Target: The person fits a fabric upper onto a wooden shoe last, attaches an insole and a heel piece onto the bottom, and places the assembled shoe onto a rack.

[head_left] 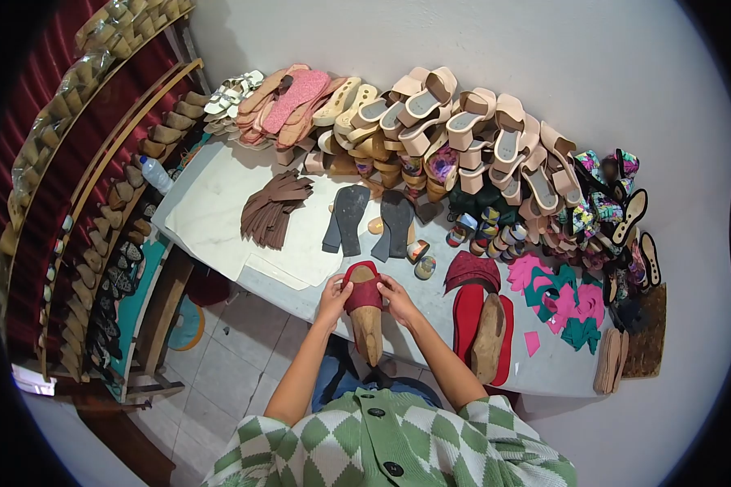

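Observation:
Both of my hands hold a wooden shoe last at the table's front edge, its heel end pointing toward me. A dark red strap lies across the last, and a bright red edge shows around its far end. My left hand is closed on the left side of the strap, and my right hand grips the right side. To the right lie red soles, a second wooden last and a stack of dark red upper pieces.
Heeled sandals are piled along the wall. Brown strips lie on a white sheet, near black sole pieces. Pink and teal scraps cover the right side. Shelves of wooden lasts stand at the left.

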`<state>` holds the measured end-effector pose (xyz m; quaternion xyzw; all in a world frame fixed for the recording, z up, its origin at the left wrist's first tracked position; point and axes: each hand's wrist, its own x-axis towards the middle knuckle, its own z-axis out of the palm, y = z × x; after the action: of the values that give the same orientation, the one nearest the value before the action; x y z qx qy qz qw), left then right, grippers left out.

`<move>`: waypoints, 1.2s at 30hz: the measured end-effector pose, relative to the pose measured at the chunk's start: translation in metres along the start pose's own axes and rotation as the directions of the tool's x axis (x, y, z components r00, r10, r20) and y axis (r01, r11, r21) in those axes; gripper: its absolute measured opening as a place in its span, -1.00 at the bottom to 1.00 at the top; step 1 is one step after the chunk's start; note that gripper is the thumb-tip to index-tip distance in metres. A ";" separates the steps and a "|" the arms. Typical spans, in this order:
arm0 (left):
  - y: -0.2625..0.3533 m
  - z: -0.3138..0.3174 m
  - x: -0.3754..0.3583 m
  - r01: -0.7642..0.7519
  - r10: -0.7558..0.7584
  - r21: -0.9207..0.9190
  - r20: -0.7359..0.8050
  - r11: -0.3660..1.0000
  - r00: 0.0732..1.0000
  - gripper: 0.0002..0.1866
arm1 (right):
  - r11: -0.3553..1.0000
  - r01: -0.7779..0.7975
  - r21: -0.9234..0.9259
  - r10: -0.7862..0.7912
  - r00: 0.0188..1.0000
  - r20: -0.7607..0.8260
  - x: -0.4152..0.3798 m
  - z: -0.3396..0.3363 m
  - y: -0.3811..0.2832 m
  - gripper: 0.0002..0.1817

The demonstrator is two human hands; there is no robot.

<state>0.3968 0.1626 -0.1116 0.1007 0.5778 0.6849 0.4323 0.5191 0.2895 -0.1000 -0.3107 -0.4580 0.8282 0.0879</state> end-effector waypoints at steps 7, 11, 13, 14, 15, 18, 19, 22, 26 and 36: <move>0.012 0.007 0.003 0.055 -0.056 0.105 0.008 0.993 0.998 -0.55 | 0.997 -0.070 0.023 0.070 0.998 -0.004 0.001 -0.009 -0.003 -0.55; 0.012 0.006 0.000 0.080 -0.081 0.014 0.079 0.997 0.994 -0.47 | 0.995 -0.063 0.079 0.066 0.997 -0.035 -0.004 -0.007 0.009 -0.52; -0.007 -0.008 0.003 0.085 -0.072 -0.058 0.191 0.995 0.979 -0.42 | 0.994 -0.047 0.103 0.043 0.998 0.045 -0.003 -0.018 0.025 -0.50; -0.014 -0.012 0.001 0.071 -0.061 -0.043 0.203 0.997 0.977 -0.37 | 0.995 -0.058 0.079 0.052 0.996 0.069 -0.004 -0.021 0.030 -0.47; -0.019 -0.016 -0.001 0.142 -0.134 -0.024 0.204 0.990 0.970 -0.37 | 0.996 -0.069 0.055 0.064 0.994 0.094 -0.008 -0.020 0.029 -0.44; -0.039 -0.024 -0.005 0.241 -0.231 -0.035 0.172 0.970 0.958 -0.41 | 0.981 -0.188 -0.041 0.191 0.979 0.065 -0.025 -0.009 0.009 -0.38; -0.037 -0.021 -0.007 0.242 -0.234 -0.034 0.157 0.970 0.960 -0.43 | 0.967 -0.245 -0.073 0.248 0.968 0.035 -0.031 -0.004 0.001 -0.37; -0.023 -0.009 -0.017 0.278 -0.280 0.036 0.088 0.960 0.956 -0.46 | 0.982 -0.187 -0.018 0.188 0.982 0.031 -0.029 -0.001 0.005 -0.34; -0.013 -0.004 -0.013 0.319 -0.331 0.183 0.038 0.930 0.943 -0.45 | 0.979 -0.195 -0.059 0.198 0.979 0.046 -0.013 -0.016 0.017 -0.33; -0.014 0.011 0.032 0.104 -0.124 0.143 0.136 0.984 0.983 -0.44 | 0.982 -0.119 -0.146 0.089 0.976 -0.197 0.000 -0.027 -0.010 -0.42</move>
<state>0.3913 0.1927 -0.1317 0.1454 0.5949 0.6093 0.5037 0.5344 0.3140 -0.1026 -0.4177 -0.4945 0.7597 0.0626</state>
